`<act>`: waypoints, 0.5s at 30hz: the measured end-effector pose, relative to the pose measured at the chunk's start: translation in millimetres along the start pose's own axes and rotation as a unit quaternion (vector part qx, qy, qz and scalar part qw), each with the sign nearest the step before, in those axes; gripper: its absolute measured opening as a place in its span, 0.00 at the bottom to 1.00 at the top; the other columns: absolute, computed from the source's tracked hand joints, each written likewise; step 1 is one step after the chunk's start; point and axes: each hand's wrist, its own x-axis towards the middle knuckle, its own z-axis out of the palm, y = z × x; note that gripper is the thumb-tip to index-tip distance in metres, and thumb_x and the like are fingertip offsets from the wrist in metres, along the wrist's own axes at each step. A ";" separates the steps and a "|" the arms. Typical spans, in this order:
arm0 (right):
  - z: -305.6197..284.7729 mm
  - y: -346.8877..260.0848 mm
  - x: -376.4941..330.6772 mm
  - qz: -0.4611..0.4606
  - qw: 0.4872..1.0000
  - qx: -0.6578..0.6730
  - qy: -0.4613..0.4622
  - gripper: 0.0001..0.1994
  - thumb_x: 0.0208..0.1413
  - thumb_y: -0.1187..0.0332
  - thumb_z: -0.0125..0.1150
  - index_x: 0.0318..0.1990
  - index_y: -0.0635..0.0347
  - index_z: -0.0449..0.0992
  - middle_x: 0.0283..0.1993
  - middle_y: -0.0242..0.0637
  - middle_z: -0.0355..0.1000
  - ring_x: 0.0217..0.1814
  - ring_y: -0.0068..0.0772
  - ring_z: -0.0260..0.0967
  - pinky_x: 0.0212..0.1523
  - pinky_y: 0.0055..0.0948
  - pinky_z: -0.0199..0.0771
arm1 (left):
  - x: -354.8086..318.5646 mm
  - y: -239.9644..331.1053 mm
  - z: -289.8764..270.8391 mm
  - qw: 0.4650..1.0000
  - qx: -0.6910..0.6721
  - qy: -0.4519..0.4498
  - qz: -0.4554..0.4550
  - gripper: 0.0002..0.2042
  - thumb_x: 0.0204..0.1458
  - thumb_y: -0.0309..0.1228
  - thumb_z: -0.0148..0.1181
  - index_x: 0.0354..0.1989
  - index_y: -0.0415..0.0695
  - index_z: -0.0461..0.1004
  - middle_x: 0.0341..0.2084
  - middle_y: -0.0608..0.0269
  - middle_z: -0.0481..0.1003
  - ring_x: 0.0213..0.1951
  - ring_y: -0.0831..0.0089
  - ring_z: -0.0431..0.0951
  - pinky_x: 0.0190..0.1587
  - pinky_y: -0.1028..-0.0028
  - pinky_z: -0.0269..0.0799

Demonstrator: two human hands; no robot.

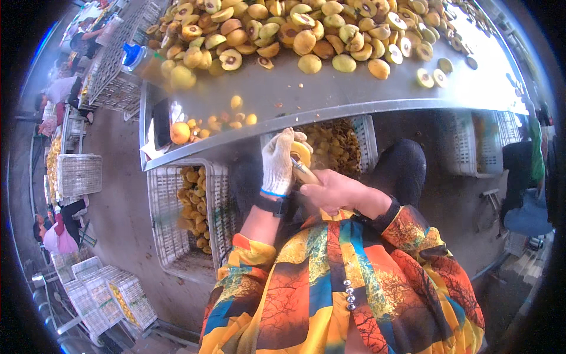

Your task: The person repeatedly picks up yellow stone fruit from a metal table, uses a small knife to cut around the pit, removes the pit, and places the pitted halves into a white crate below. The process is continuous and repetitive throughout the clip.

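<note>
Grey metal spans the upper half of the frame as a counter (336, 88), with a broad heap of cut fruit (304, 42) along the top and a blue-capped bottle (146, 64) at upper left. Below its front edge, just above the middle of the frame, the gloved left hand (276, 162) curls its fingers and thumb around a yellow fruit piece (302, 153). The bare right hand (342, 192) is closed around the pale handle of a small tool (305, 174), whose metal end points up at the fruit piece; whether it has entered the flesh I cannot tell.

The likeliest trouble is a slip: if the flesh gives suddenly or its wet surface turns in the glove, the metal end could skid off into the left fingers, which lie close to its line. The knit glove would probably blunt a scrape but might not stop a hard push. Pressing too deep could also split the piece. A loosened grip could drop it toward the white crate (367, 138) of fruit pieces behind the hands, or onto the lap. Farther off, at left of centre, stands another crate (165, 218), safely clear of the tool.
</note>
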 end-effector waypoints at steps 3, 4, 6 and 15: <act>-16.3 25.5 21.7 -0.013 0.975 0.185 -0.120 0.09 0.59 0.62 0.48 0.32 0.58 0.63 0.16 0.25 0.56 0.10 0.14 0.51 0.08 0.17 0.48 | 3.4 -1.8 3.0 0.992 -0.115 0.038 -0.022 0.17 0.55 0.45 0.47 0.30 0.41 0.70 0.18 0.55 0.73 0.14 0.69 0.71 0.16 0.76 0.66; -16.3 19.2 21.7 -0.001 0.943 0.275 -0.187 0.08 0.59 0.62 0.48 0.33 0.56 0.63 0.17 0.25 0.57 0.10 0.13 0.50 0.08 0.16 0.46 | 4.3 -0.7 1.3 0.986 -0.154 0.050 -0.036 0.18 0.55 0.46 0.46 0.31 0.42 0.69 0.18 0.55 0.73 0.14 0.68 0.70 0.17 0.75 0.67; -20.5 31.0 34.8 -0.027 0.951 0.268 -0.153 0.08 0.58 0.63 0.49 0.32 0.56 0.65 0.18 0.26 0.59 0.11 0.14 0.52 0.09 0.16 0.49 | 1.5 13.8 2.6 0.969 -0.218 0.092 -0.075 0.18 0.55 0.48 0.45 0.33 0.43 0.68 0.20 0.55 0.73 0.16 0.64 0.70 0.18 0.70 0.68; -54.1 43.9 54.0 0.002 0.967 0.184 -0.177 0.14 0.44 0.68 0.62 0.37 0.65 0.69 0.20 0.32 0.64 0.21 0.30 0.67 0.21 0.29 0.66 | -74.7 92.6 -192.6 0.970 -0.050 0.222 0.091 0.18 0.53 0.49 0.50 0.38 0.47 0.70 0.25 0.61 0.74 0.28 0.71 0.74 0.30 0.75 0.72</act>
